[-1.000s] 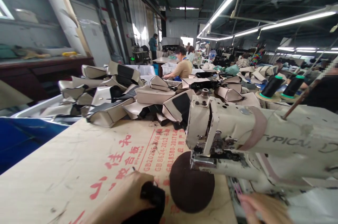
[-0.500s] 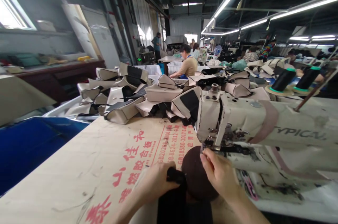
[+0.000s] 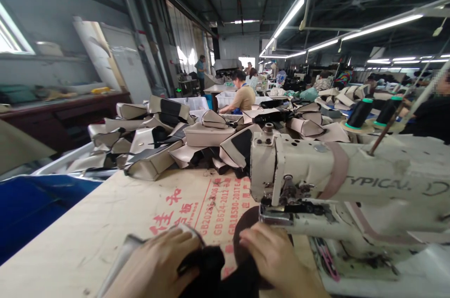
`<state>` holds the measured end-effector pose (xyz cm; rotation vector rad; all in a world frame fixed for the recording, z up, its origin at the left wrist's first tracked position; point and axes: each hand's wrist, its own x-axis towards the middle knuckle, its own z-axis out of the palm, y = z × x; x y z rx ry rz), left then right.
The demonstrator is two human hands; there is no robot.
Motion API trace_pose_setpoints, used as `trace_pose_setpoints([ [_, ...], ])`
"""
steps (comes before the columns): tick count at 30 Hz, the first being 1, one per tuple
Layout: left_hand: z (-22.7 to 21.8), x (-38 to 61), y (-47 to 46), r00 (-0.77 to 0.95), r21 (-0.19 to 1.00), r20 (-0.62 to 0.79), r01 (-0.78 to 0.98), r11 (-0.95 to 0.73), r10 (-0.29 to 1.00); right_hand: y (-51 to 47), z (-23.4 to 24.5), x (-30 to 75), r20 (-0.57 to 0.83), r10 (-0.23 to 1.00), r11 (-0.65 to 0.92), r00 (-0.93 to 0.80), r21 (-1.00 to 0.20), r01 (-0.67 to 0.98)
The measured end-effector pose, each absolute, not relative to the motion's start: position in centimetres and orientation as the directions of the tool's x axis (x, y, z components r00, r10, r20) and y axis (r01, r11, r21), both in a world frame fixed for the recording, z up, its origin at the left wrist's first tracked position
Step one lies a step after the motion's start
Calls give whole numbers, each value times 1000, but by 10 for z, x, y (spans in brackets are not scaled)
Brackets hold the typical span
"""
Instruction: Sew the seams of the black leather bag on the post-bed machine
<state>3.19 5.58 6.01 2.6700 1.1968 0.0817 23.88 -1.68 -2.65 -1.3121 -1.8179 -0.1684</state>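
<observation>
My left hand is closed around a piece of black fabric, low in front of me. A pale, shiny panel shows under and beside that wrist. My right hand has its fingers bent together over the right end of the same black fabric; its thumb is hidden. Behind its fingertips is a dark brown disc, partly covered. The sewing machine stands just beyond my right hand, and the black fabric lies in front of its needle area, apart from it.
A plywood tabletop with red print spreads to the left. Beige-and-black sewn pieces are heaped along its far edge. Black thread cones stand behind the machine. A blue sheet hangs at left. A person sits beyond the heap.
Both hands have drawn back toward me from the needle area, bringing the black fabric with them. The pale panel has turned up at left. The camera view has shifted, showing another person at far right.
</observation>
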Motion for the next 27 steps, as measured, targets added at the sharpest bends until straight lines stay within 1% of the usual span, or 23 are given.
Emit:
trace_pose_setpoints([
  [2,95,65,68,719,119,63,683,-721,692,-8,-17,252,788,609,367,92,-383,848],
  [4,117,94,82,745,46,159,650,-758,648,3,-13,254,824,502,262,261,-433,862],
  [6,121,114,93,759,26,182,631,-775,625,13,-14,246,813,423,166,399,-503,848],
  [8,111,121,99,774,32,140,620,-784,618,16,-18,235,784,423,141,454,-552,822],
  [11,89,103,97,807,54,56,586,-808,589,6,-28,227,747,554,224,367,-558,799],
  [12,84,91,95,806,61,60,587,-808,590,-1,-30,227,737,590,254,330,-557,791],
  [14,80,63,88,767,59,134,626,-778,628,-16,-30,228,735,608,282,300,-553,784],
  [16,81,36,77,709,49,276,664,-746,649,-28,-22,226,762,582,284,285,-519,806],
  [17,82,26,70,695,38,347,660,-750,629,-32,-16,223,780,565,282,268,-489,826],
  [18,84,18,61,695,19,416,638,-770,587,-34,-9,218,795,557,281,242,-454,846],
  [20,86,10,40,730,-51,518,548,-835,447,-37,8,208,805,581,319,121,-362,876],
  [22,87,10,19,767,-151,575,443,-883,286,-40,21,200,793,606,402,-58,-242,883],
  [24,84,10,4,779,-250,602,393,-885,175,-45,27,199,770,600,471,-216,-121,874],
  [25,81,10,-2,779,-287,609,394,-873,151,-49,27,200,765,589,480,-260,-72,874],
  [27,74,6,-7,771,-317,616,430,-845,162,-56,24,206,757,581,466,-300,-7,885],
])
